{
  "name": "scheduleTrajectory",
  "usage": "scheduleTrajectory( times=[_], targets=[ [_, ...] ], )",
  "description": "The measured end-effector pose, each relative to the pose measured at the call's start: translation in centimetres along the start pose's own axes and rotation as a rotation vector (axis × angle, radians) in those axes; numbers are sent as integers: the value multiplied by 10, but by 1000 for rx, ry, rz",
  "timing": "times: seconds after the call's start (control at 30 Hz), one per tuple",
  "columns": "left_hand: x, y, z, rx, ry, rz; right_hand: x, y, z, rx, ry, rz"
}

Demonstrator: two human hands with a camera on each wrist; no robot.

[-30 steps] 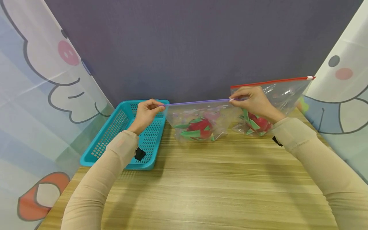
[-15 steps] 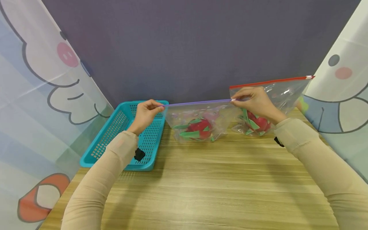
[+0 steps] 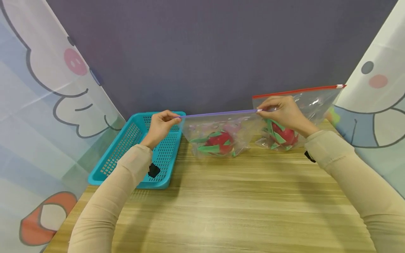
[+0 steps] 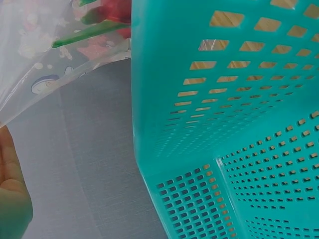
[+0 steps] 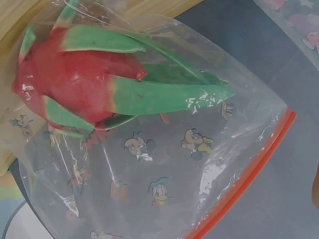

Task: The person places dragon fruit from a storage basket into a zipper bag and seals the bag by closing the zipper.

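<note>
My left hand (image 3: pixel 160 126) pinches the left corner of a clear slider zip bag (image 3: pixel 218 121) with a purple strip, at the middle of the head view. At the strip's right end my right hand (image 3: pixel 283 111) pinches the white slider (image 3: pixel 259 110) between thumb and fingers. Inside this bag lies a red dragon fruit (image 3: pixel 225 144) with green leaf tips. Behind my right hand stands a second clear bag (image 3: pixel 316 100) with a red strip, its white slider at the right end. Another dragon fruit (image 5: pixel 75 79) fills its bottom, large in the right wrist view.
A turquoise perforated basket (image 3: pixel 169 174) stands at the left, below my left hand. A wooden table (image 3: pixel 221 203) carries everything. A dark grey panel (image 3: pixel 202 52) rises behind, with cartoon-printed cloths (image 3: pixel 34 116) at both sides.
My right hand and the slider have moved slightly to the right along the purple strip. My left hand stays at the left corner, nearly still.
</note>
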State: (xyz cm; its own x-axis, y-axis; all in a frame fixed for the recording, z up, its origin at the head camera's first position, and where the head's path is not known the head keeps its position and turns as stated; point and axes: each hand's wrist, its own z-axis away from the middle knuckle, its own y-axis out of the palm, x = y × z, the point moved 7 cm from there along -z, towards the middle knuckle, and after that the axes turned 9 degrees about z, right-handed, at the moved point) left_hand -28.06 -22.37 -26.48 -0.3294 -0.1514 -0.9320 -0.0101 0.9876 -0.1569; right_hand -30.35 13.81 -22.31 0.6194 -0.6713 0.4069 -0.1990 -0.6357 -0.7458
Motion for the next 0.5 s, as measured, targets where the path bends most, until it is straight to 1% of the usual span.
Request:
scheduleTrajectory(
  times=[0.17,0.27,0.37,0.47,0.5],
  targets=[
    [0,0,-1,2,0,-16,-1,-1,-1,-14,-16,9],
    [-1,-1,-1,-11,3,-16,1,-1,-2,-18,-29,-6],
    [-2,-2,-1,-15,5,-17,1,-1,-3,-12,-24,-26],
    [-5,-2,-2,-11,17,-19,2,-1,-5,-13,-27,-36],
    [-9,-1,-1,-8,20,-24,4,-2,-5,-14,-24,-38]
  ],
)
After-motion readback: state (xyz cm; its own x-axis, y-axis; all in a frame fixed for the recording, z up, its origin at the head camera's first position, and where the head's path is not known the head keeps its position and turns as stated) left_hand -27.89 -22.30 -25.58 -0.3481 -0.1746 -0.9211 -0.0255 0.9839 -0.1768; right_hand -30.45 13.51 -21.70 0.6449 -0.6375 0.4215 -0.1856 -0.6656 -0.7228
